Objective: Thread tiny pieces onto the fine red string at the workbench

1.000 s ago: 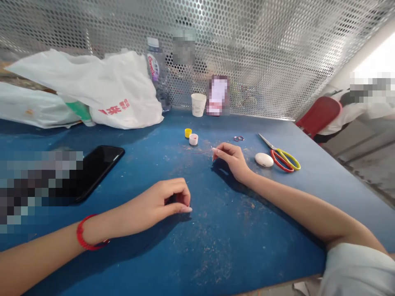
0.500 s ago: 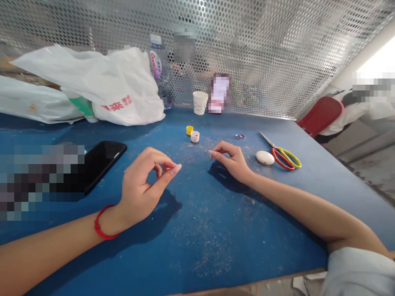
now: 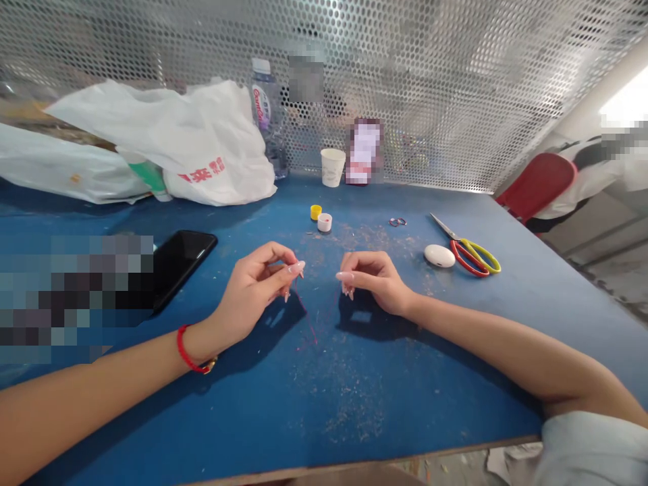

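Left hand (image 3: 250,291) is pinched narrow, a thin red thread (image 3: 306,314) being held at its fingertips and hanging down to the blue bench (image 3: 405,391). Right hand (image 3: 377,280) is curled just beside it; whether anything is held there cannot be told. Scissors (image 3: 476,258), a phone (image 3: 185,268), a yellow cap (image 3: 316,212) and a white cap (image 3: 325,222) are laid nearby.

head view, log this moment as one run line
left hand: pinches thin red thread | right hand: fingers curled, hold unclear | under both: scuffed blue workbench
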The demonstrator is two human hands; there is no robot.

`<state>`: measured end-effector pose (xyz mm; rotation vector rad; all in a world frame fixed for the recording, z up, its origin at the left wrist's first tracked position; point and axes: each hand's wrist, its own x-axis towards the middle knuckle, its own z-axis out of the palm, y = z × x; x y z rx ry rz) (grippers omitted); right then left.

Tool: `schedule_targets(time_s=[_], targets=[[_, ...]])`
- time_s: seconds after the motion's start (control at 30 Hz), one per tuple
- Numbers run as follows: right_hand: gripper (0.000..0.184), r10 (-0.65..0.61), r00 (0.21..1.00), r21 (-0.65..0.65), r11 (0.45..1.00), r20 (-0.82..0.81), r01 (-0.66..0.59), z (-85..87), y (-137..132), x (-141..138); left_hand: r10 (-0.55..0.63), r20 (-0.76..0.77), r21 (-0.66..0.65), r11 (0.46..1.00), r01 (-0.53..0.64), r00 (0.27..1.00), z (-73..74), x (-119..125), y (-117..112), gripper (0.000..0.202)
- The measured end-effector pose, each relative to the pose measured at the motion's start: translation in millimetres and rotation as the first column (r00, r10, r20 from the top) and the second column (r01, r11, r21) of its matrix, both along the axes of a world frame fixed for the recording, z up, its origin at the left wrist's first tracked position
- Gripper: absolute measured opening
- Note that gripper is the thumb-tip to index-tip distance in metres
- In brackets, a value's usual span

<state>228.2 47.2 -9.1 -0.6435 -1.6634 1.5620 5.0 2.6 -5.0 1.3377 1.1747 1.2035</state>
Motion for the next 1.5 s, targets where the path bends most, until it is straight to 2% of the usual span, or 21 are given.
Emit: schedule_targets(time_s=[0.07, 0.17, 0.37, 0.57, 0.7, 0.8, 0.9, 1.0, 1.13, 1.5], targets=[[0.028, 0.069, 0.997, -0.05, 0.996, 0.047, -0.067, 0.1, 0.5, -1.0, -0.106, -0.01, -0.069, 0.992, 0.105, 0.994, 0.6, -0.1, 4.0, 0.023], [0.026, 0.078, 0.993, -0.076, 0.995, 0.084, -0.072, 0.3, 0.9, -3.0, -0.284, -0.039, -0.176, 0.946, 0.273, 0.958, 1.9, 0.3, 8.3, 0.026], [0.03, 0.008, 0.994, -0.103, 0.995, 0.109, 0.003, -1.4, 0.6, -7.6, -0.396, -0.118, -0.228, 0.903, 0.363, 0.911, 3.5, 3.5, 8.3, 0.027], [0.021, 0.089, 0.994, -0.095, 0.992, 0.063, -0.082, 1.2, -1.4, -3.3, -0.361, -0.121, -0.208, 0.92, 0.332, 0.925, 4.8, 2.3, 7.3, 0.028], [0.017, 0.227, 0.966, -0.021, 0.974, 0.125, -0.226, 4.3, 0.1, 0.5, -0.366, -0.109, -0.189, 0.92, 0.342, 0.924, 6.8, -1.8, 9.4, 0.028], [0.018, 0.27, 0.946, 0.026, 0.96, 0.177, -0.279, 3.5, 1.5, -0.2, -0.378, -0.133, -0.159, 0.92, 0.357, 0.916, 8.2, -3.8, 10.5, 0.026], [0.02, 0.299, 0.928, 0.082, 0.943, 0.221, -0.323, 1.1, 1.7, -2.4, -0.43, -0.128, -0.142, 0.9, 0.413, 0.894, 9.0, -4.0, 9.6, 0.022], [0.022, 0.324, 0.91, 0.122, 0.923, 0.259, -0.364, -0.2, 0.3, -4.1, -0.491, -0.088, -0.192, 0.862, 0.469, 0.867, 9.3, -2.8, 7.8, 0.02], [0.024, 0.296, 0.917, 0.137, 0.93, 0.269, -0.34, -0.2, -2.7, -5.2, -0.512, -0.064, -0.224, 0.844, 0.488, 0.856, 8.6, -1.2, 6.0, 0.019], [0.032, 0.191, 0.944, 0.06, 0.975, 0.269, -0.214, 0.1, -10.0, -8.0, -0.569, -0.141, -0.207, 0.817, 0.538, 0.811, 3.6, -0.9, 0.8, 0.024]])
